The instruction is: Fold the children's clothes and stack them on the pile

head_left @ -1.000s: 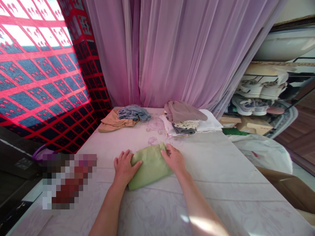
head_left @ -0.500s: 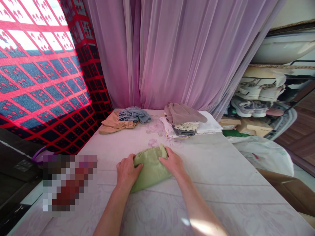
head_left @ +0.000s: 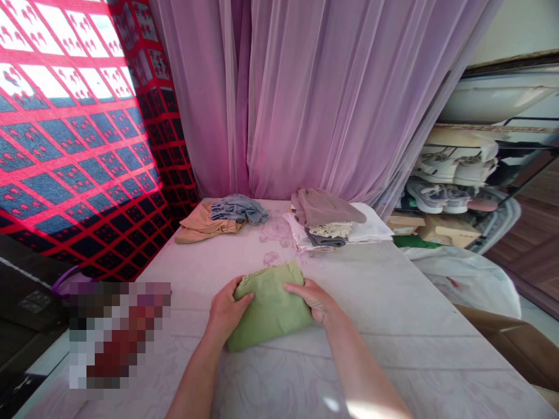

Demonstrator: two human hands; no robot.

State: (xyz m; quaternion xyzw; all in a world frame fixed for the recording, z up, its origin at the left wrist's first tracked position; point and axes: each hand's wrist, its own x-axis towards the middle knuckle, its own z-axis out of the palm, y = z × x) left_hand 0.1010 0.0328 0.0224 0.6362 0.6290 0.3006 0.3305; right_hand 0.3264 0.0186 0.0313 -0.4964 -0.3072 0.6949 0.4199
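Observation:
Between my hands is a folded light-green garment [head_left: 273,311] with a gathered, elastic-looking edge along its top. My left hand [head_left: 229,305] grips its left side, thumb on top and the other fingers mostly hidden behind it. On the right side my right hand [head_left: 317,298] pinches it, thumb over the front and fingers underneath. The garment is tilted a little, and I cannot tell whether its lower edge touches the table.
The table [head_left: 384,297] has a pale floral cover. Tan trousers [head_left: 203,224] and blue denim [head_left: 240,209] lie at the far left. A clothes pile [head_left: 325,208] sits far right, before a purple curtain [head_left: 305,105]. A shoe rack [head_left: 437,180] stands right; a blurred patch covers the near left.
Both hands still hold the green garment. My right hand has slid down its right side, with the fingers now under it, and the garment looks slightly raised and turned.

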